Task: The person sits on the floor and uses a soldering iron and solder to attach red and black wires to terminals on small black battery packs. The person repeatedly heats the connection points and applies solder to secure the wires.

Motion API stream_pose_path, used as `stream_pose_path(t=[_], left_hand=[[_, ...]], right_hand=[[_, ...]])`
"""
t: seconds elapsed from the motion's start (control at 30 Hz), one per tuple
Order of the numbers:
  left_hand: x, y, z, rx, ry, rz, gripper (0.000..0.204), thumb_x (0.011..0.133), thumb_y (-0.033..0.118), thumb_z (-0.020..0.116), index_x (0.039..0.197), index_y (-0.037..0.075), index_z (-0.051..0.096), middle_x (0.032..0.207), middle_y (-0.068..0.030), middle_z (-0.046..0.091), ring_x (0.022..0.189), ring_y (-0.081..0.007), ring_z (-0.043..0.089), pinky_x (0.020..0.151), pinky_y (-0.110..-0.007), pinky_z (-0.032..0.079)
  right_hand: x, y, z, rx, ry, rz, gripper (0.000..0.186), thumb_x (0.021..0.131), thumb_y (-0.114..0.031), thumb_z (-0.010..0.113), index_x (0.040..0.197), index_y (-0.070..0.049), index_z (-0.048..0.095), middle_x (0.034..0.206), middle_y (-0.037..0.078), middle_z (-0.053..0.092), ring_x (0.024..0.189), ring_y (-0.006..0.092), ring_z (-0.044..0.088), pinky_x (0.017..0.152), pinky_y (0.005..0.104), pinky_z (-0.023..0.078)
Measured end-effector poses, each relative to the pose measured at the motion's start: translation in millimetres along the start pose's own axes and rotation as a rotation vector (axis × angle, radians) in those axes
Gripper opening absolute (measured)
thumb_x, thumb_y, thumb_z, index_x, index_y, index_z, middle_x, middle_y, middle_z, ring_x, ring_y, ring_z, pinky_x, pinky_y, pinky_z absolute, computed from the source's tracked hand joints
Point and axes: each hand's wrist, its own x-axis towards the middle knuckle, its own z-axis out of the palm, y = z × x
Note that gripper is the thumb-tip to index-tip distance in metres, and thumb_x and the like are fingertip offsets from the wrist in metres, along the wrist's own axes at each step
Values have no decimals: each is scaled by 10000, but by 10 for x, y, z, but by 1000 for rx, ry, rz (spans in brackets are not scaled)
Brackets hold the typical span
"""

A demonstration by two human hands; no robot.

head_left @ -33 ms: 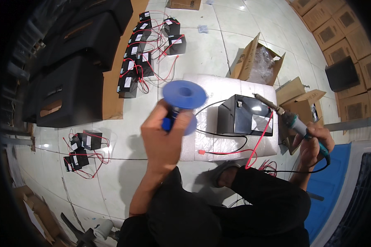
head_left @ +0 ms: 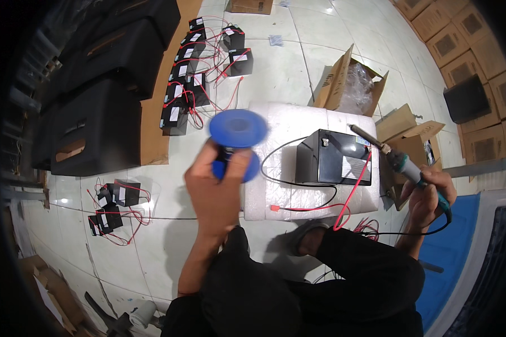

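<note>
My left hand (head_left: 215,178) is closed around the middle of a blue solder spool (head_left: 238,128), held up left of a white foam block (head_left: 289,121). The spool is a little blurred. On the foam stands a black battery (head_left: 334,157), with a red wire (head_left: 352,194) and a black wire (head_left: 281,178) running from it. A red connector (head_left: 275,208) lies at the foam's near edge. My right hand (head_left: 430,194) grips the grey and teal handle of a soldering iron (head_left: 400,163). Its metal tip points up and left, over the foam just right of the battery.
Several wired black batteries (head_left: 177,90) stand in rows at the far left; a smaller group (head_left: 115,205) sits at near left. An open carton (head_left: 351,84) with clear plastic is behind the foam. Large black cases (head_left: 98,126) line the left, stacked cartons (head_left: 483,112) the right.
My left hand has shifted slightly left with the spool. The soldering iron has barely moved, its tip a touch to the right. The battery stays in place.
</note>
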Motion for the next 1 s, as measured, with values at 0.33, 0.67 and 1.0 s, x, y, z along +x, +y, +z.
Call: stream_pose_path(t=[0.33, 0.67, 1.0], left_hand=[[-3, -1616, -880, 308, 313, -333, 254, 933, 139, 662, 740, 8, 561, 679, 74, 343, 644, -43, 311, 547, -226, 274], [-741, -2174, -924, 316, 159, -525, 335, 947, 203, 635, 1056, -112, 664, 907, -114, 691, 810, -134, 587, 742, -283, 464], [-761, -2031, -784, 243, 129, -469, 339, 938, 198, 632, 1057, -118, 665, 859, -100, 689, 759, -132, 564, 700, -285, 450]], right_hand=[[8, 40, 47, 221, 137, 334, 218, 921, -136, 565, 926, 79, 604, 753, 171, 615, 494, 186, 599, 351, 271, 448], [118, 70, 180, 272, 148, 634, 302, 932, -225, 603, 895, 75, 607, 656, 133, 605, 506, 156, 605, 347, 264, 454], [75, 107, 141, 204, 58, 468, 281, 917, -204, 612, 914, 77, 616, 653, 131, 610, 508, 159, 605, 374, 269, 467]])
